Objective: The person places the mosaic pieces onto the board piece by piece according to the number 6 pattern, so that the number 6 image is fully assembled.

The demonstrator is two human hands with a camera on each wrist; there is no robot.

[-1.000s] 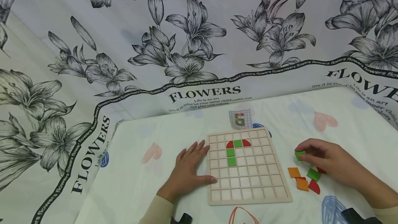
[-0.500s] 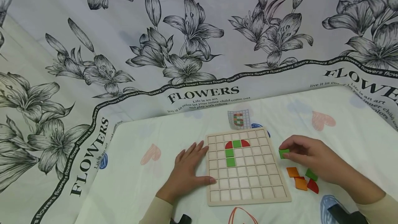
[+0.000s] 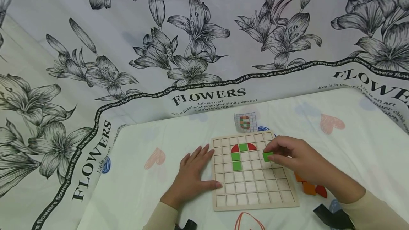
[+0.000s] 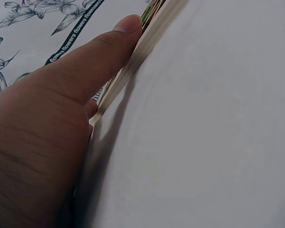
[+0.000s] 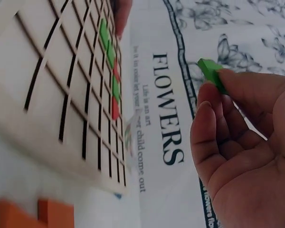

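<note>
A green square tile [image 3: 267,157] is pinched between the thumb and fingers of my right hand [image 3: 289,153], held above the right part of a wooden grid board [image 3: 246,199]. The right wrist view shows the same tile [image 5: 210,73] gripped at one end, with the board to its left. My left hand [image 3: 193,178] lies with fingers spread along the board's left edge, its thumb [image 4: 109,52] resting on the rim. In the board's cells sit a red quarter-round piece [image 3: 235,148], a green tile [image 3: 243,147], another red quarter-round [image 3: 252,147], and two green tiles [image 3: 236,166] down the left.
Orange tiles [image 3: 309,188] and a red quarter-round piece [image 3: 321,191] lie right of the board, partly under my right forearm. A small card [image 3: 245,122] with a printed coloured grid pattern lies behind the board. A flower-printed cloth [image 3: 198,45] hangs at the back.
My right hand has carried the green tile leftward from beside the loose pieces to over the board. The left hand stays at the board's edge.
</note>
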